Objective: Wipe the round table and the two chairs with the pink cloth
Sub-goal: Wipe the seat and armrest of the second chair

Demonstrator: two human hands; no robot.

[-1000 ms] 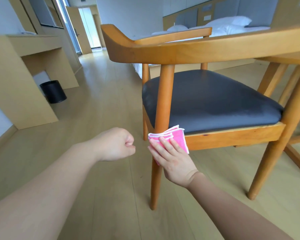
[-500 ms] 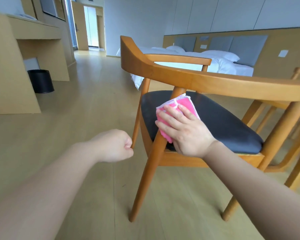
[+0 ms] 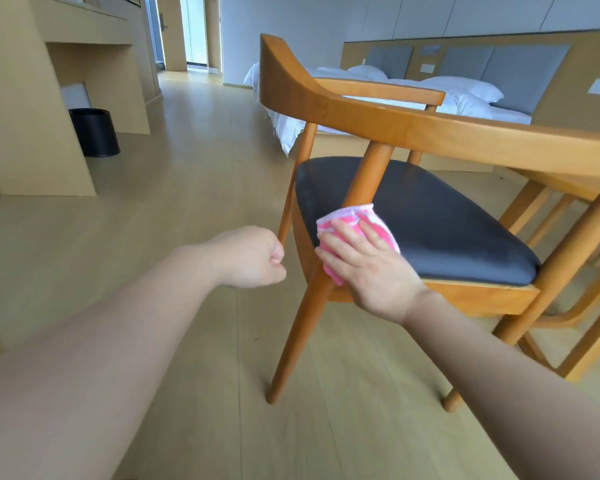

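At frame centre my right hand (image 3: 368, 268) presses the pink cloth (image 3: 352, 220) flat-fingered against the chair (image 3: 361, 114) leg, my left hand (image 3: 253, 256) fisted, holding nothing.

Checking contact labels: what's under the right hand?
The pink cloth, wrapped against the chair leg beside the dark seat. Its top and left edges show; the rest, and the leg behind it, are covered.
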